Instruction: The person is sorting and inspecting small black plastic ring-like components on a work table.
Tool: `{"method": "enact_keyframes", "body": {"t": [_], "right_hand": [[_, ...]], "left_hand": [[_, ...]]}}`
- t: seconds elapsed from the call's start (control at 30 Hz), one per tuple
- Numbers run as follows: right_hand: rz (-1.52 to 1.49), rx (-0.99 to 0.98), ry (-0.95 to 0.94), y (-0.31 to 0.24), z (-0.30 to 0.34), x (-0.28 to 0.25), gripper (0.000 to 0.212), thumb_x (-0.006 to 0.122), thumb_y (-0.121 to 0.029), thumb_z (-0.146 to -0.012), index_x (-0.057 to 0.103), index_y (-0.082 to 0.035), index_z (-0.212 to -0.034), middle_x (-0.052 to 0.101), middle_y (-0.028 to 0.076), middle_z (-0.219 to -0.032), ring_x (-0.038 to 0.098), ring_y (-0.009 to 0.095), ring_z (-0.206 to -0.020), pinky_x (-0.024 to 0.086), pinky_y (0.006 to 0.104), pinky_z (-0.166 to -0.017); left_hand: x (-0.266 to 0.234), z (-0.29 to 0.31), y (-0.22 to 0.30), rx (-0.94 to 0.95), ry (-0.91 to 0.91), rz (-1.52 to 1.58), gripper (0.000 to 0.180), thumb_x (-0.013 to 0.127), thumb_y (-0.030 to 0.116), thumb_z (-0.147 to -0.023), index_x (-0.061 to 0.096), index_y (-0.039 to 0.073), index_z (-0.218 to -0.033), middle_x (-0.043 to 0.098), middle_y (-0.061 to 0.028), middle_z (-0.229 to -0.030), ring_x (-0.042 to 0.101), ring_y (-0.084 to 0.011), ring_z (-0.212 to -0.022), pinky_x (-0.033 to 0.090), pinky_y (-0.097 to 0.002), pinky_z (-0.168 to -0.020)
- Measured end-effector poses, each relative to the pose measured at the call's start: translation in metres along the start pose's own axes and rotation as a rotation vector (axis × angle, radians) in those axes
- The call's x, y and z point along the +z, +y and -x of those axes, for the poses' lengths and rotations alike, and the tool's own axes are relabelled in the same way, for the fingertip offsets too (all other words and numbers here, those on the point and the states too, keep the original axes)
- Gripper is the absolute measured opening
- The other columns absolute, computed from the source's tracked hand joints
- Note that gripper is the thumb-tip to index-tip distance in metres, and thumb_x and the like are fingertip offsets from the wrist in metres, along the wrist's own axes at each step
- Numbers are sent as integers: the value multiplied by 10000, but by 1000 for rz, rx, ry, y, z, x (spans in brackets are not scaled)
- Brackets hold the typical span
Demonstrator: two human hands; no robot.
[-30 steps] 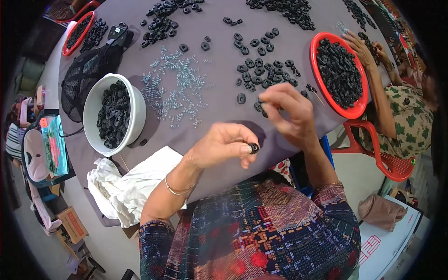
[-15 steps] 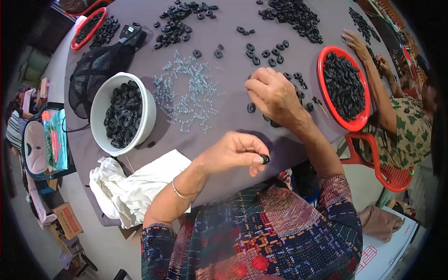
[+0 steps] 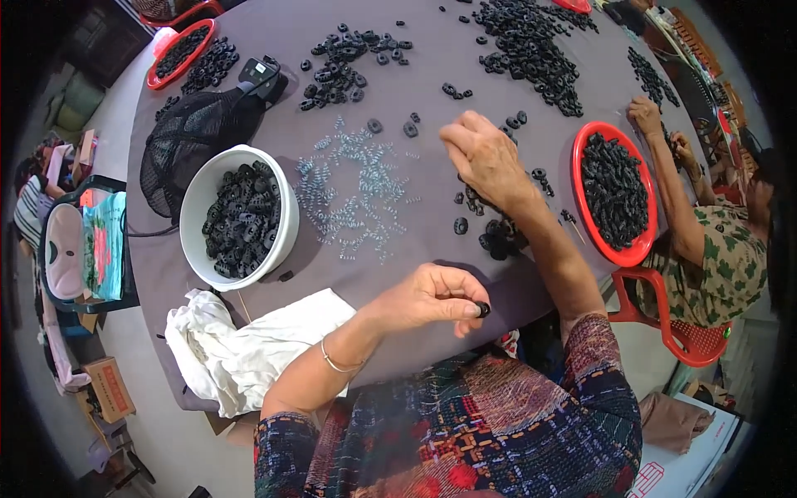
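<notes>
My left hand (image 3: 438, 297), with a bangle at its wrist, is over the near edge of the table. Its thumb and fingers pinch a small black plastic part (image 3: 483, 310). Farther out, my right hand (image 3: 486, 159) hovers above the cloth with its fingers curled together; the fingertips are hidden, so I cannot see what they hold. Beneath and beside that wrist are loose black oval parts (image 3: 498, 241). A scatter of small metal springs (image 3: 365, 199) lies to the left of my right hand.
A white bucket (image 3: 288, 220) of black parts stands left, near a white cloth (image 3: 257, 353) and a black mesh item (image 3: 187, 149). On the right is a red tray (image 3: 579, 178) of black parts. Another person's hand (image 3: 646, 114) works beyond it. Heaps of parts (image 3: 531, 58) lie at the back.
My view has shifted, so the table's things appear lower and further right. My right hand has moved away from me and toward the springs. My left hand keeps its pinch on the black part.
</notes>
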State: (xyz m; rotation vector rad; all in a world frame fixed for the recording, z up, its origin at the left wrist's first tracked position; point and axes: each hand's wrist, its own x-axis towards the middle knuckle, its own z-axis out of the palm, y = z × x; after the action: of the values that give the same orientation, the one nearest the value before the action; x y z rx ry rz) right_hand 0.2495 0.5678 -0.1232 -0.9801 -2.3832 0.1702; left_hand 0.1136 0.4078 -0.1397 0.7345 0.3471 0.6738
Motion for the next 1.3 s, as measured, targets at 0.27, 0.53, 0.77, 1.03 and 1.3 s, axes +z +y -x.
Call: {"method": "enact_keyframes", "body": {"t": [0.27,0.53,0.77,1.03,1.3], "right_hand": [[-67,48,-8,17,-58,39,121,544,-95,-807,628,-14,-841,590,161,-788,583,347,-764,469,401,-694],[-85,196,-282,17,-80,41,136,527,-90,-756,604,14,-797,606,193,-713,601,356,-709,468,415,-654],[-113,120,-182,18,-72,44,111,536,-77,-732,591,13,-767,605,197,-720,601,370,-728,471,427,-662],[-33,91,-164,10,-66,44,68,524,-17,-692,581,-5,-729,602,238,-752,602,422,-768,492,486,-679],[-76,82,-141,8,-61,42,93,509,-39,-714,559,-2,-783,569,248,-818,565,432,-800,463,495,-695]], "left_hand": [[2,0,2,-32,20,-40,154,599,85,-880,586,-27,-984,639,-78,-829,607,-129,-724,504,-268,-663],[1,-1,3,-48,23,-79,158,601,87,-880,585,-27,-989,645,-81,-830,604,-125,-724,501,-259,-658],[2,-2,0,-9,23,-74,165,597,118,-888,583,-14,-987,643,-70,-821,597,-97,-677,496,-226,-621],[-1,-2,-2,-20,11,-99,159,589,89,-888,580,-17,-1006,634,-76,-839,600,-120,-723,497,-255,-666],[2,-2,1,15,29,-120,169,599,140,-893,590,-1,-987,643,-55,-818,601,-95,-683,498,-233,-618]]}}
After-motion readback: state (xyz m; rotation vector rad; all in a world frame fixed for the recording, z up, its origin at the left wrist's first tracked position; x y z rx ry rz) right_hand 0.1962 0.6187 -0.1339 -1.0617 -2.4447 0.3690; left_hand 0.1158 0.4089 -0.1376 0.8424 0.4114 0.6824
